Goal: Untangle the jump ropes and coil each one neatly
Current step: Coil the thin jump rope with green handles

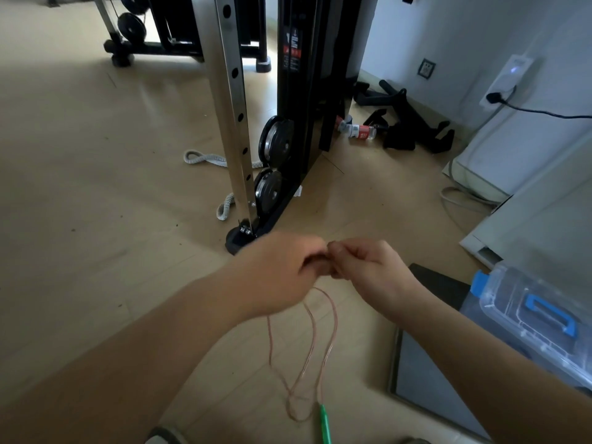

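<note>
hands: our left hand (282, 270) and right hand (371, 267) touch, fingers curled, both pinching the rope (315, 330)
rope: loops hang below, green handle (325, 423) lowest

The left hand (282, 270) is blurred; its hold on the rope (335, 315) is hidden; the green handle (325, 424) is cropped at the bottom edge.

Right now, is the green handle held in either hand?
No, the green handle hangs on the pink rope, below the left hand and right hand.
</note>
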`<state>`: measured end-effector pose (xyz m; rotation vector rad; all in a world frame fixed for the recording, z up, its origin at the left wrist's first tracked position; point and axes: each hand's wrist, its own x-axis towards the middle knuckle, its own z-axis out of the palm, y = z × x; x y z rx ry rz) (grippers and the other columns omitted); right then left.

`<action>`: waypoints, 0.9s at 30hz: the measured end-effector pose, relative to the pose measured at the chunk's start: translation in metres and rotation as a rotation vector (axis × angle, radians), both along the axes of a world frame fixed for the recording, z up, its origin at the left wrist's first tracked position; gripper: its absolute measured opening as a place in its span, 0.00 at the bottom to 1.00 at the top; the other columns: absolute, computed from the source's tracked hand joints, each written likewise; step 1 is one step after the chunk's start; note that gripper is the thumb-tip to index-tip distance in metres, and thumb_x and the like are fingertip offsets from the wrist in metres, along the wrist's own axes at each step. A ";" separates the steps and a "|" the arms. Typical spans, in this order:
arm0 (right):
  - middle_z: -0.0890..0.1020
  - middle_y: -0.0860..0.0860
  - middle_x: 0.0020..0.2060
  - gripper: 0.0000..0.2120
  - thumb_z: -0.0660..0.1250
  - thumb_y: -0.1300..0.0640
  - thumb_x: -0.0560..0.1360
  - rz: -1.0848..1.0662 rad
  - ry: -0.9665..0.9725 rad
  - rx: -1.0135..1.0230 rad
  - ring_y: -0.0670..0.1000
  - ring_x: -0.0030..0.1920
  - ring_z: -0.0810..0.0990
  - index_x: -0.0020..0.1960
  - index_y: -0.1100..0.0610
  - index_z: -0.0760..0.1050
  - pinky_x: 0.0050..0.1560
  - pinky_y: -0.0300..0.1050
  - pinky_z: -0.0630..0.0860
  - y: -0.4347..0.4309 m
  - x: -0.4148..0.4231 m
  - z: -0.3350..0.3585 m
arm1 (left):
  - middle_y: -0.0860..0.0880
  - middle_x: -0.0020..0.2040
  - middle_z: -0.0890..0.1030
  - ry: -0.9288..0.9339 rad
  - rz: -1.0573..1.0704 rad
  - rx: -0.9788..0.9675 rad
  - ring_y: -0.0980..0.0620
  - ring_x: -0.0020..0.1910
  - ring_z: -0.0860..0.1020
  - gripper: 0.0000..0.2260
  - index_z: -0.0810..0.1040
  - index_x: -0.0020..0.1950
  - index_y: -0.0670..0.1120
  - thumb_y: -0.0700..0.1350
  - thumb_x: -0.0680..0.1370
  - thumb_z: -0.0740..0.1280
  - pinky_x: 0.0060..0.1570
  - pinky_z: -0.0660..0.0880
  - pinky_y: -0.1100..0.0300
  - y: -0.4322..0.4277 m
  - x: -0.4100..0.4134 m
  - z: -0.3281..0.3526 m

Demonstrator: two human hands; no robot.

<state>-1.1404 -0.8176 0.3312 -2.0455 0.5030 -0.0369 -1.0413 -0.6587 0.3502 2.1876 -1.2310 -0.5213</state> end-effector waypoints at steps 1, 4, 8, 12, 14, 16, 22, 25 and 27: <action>0.86 0.60 0.41 0.18 0.60 0.53 0.85 0.005 0.012 0.096 0.60 0.43 0.84 0.47 0.63 0.84 0.49 0.57 0.80 0.000 0.000 0.004 | 0.58 0.34 0.80 -0.018 0.064 -0.078 0.61 0.34 0.78 0.06 0.79 0.45 0.57 0.53 0.81 0.67 0.36 0.74 0.62 0.002 0.007 0.002; 0.86 0.63 0.41 0.19 0.58 0.58 0.85 0.045 0.098 0.427 0.59 0.39 0.81 0.48 0.70 0.81 0.43 0.49 0.78 0.000 0.001 0.018 | 0.59 0.37 0.83 -0.093 0.155 -0.163 0.61 0.37 0.81 0.06 0.82 0.47 0.57 0.57 0.78 0.69 0.39 0.80 0.61 0.008 0.024 0.004; 0.84 0.64 0.40 0.17 0.56 0.58 0.85 -0.088 0.021 0.782 0.58 0.36 0.80 0.46 0.66 0.79 0.39 0.48 0.77 0.003 0.003 0.024 | 0.55 0.38 0.81 -0.101 0.080 0.097 0.56 0.40 0.80 0.10 0.81 0.53 0.55 0.55 0.84 0.61 0.46 0.79 0.55 0.008 0.022 -0.007; 0.86 0.66 0.50 0.17 0.57 0.58 0.85 -0.209 -0.095 0.871 0.63 0.51 0.86 0.53 0.69 0.80 0.55 0.53 0.82 0.003 0.007 0.015 | 0.50 0.52 0.82 -0.057 -0.100 0.344 0.48 0.51 0.80 0.13 0.79 0.60 0.50 0.53 0.86 0.58 0.55 0.77 0.53 -0.002 -0.012 -0.024; 0.86 0.64 0.50 0.15 0.60 0.59 0.85 -0.296 -0.138 0.831 0.62 0.55 0.86 0.55 0.68 0.80 0.61 0.56 0.81 0.000 0.010 0.006 | 0.50 0.48 0.81 -0.045 -0.186 0.378 0.49 0.46 0.78 0.12 0.79 0.54 0.49 0.53 0.85 0.59 0.52 0.77 0.53 -0.003 -0.025 -0.023; 0.88 0.58 0.47 0.12 0.63 0.58 0.84 -0.328 -0.139 0.565 0.58 0.53 0.87 0.54 0.64 0.82 0.62 0.56 0.81 -0.005 0.009 0.000 | 0.52 0.45 0.81 -0.045 -0.236 0.346 0.53 0.43 0.77 0.13 0.81 0.52 0.49 0.54 0.84 0.60 0.50 0.78 0.53 -0.004 -0.029 -0.016; 0.87 0.48 0.40 0.16 0.61 0.51 0.84 0.036 0.024 0.027 0.48 0.42 0.85 0.47 0.55 0.84 0.49 0.51 0.80 0.002 -0.003 0.006 | 0.55 0.33 0.80 -0.038 0.049 -0.094 0.59 0.32 0.78 0.07 0.80 0.46 0.55 0.55 0.81 0.67 0.35 0.76 0.58 0.005 0.007 0.009; 0.88 0.56 0.43 0.17 0.59 0.55 0.85 0.108 0.104 0.251 0.55 0.39 0.83 0.49 0.64 0.83 0.43 0.48 0.78 0.004 -0.002 0.018 | 0.58 0.37 0.83 -0.055 0.105 -0.134 0.61 0.38 0.81 0.04 0.82 0.47 0.57 0.55 0.79 0.70 0.37 0.75 0.65 0.013 0.020 0.009; 0.87 0.62 0.44 0.16 0.59 0.58 0.85 0.090 0.085 0.441 0.56 0.37 0.80 0.48 0.67 0.81 0.40 0.46 0.76 0.004 -0.002 0.025 | 0.58 0.39 0.83 -0.096 0.109 -0.100 0.60 0.39 0.81 0.05 0.82 0.48 0.57 0.54 0.80 0.68 0.38 0.76 0.63 0.014 0.025 0.006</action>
